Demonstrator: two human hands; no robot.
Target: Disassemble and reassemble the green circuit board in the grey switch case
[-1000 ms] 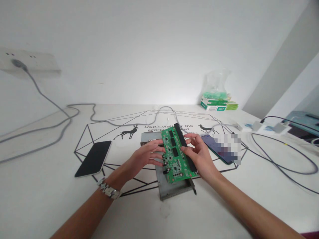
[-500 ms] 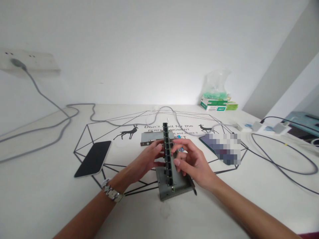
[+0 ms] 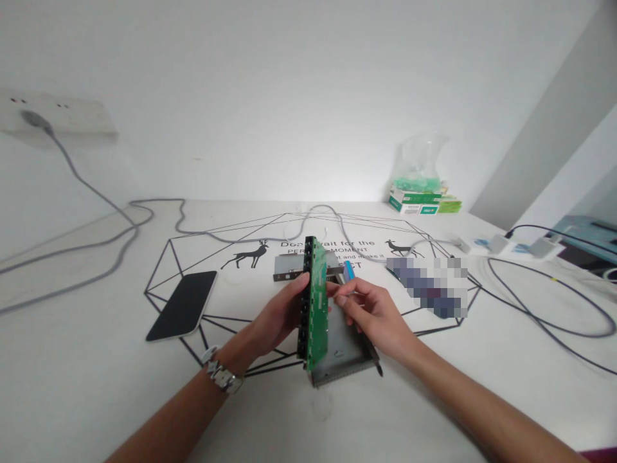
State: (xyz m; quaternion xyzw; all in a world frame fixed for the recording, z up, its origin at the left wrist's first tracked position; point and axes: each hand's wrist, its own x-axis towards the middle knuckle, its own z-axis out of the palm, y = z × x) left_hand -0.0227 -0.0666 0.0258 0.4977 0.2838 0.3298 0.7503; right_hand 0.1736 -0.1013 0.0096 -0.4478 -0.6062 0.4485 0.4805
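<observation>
A green circuit board point(image 3: 318, 312) with a row of black ports along one long edge stands tilted on its side. My left hand point(image 3: 282, 312) grips it from the left, its thumb on the port side and its other fingers mostly hidden behind. My right hand point(image 3: 371, 312) is closed in a pinch right beside the board's green face; what its fingertips hold, if anything, is hidden. Below both hands lies an open grey metal case point(image 3: 344, 360). Behind the board rests another grey metal piece point(image 3: 288, 265) with a dark front strip. A blue object point(image 3: 349, 270) sits close to my right fingertips.
On the left lies a dark-screened phone point(image 3: 183, 305); on the right, a blurred-out phone point(image 3: 427, 289). A grey cable point(image 3: 231, 240) winds along the back. Green and white boxes point(image 3: 414, 201) carry a plastic bag. A power strip point(image 3: 511, 247) with cables lies at the right.
The board has turned from showing its port edge to showing its green face, shifting slightly left. My right fingers have drawn together into a pinch by it.
</observation>
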